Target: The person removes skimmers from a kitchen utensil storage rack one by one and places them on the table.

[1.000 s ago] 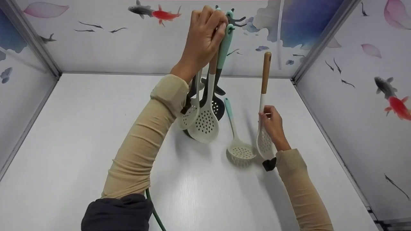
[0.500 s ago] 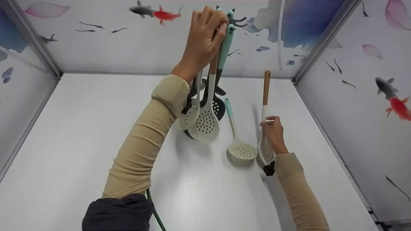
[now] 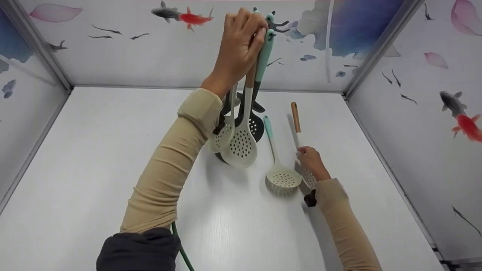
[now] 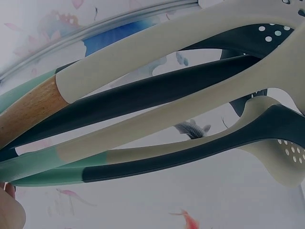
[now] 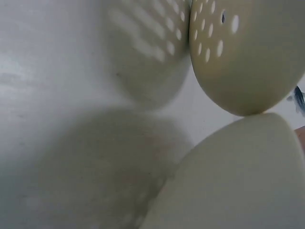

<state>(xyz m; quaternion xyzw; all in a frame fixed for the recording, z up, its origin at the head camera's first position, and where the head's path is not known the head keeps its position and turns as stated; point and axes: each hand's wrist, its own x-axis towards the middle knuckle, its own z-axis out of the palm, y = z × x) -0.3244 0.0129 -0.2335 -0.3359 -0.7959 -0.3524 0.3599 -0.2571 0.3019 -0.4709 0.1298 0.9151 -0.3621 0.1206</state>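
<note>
No readable text, labels, brands, numbers or signs.

Fish-printed white walls [image 3: 120,62], grey metal frame [image 3: 383,47]

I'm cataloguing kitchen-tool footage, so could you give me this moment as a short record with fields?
left hand: grips the top of the utensil bunch
bunch colours: pale and dark tools; teal and wooden handles
right hand: holds the wooden-handled slotted spoon below its handle
loose tool: teal-handled skimmer, lying on the white table
unclear: whether spoon and skimmer touch
</note>
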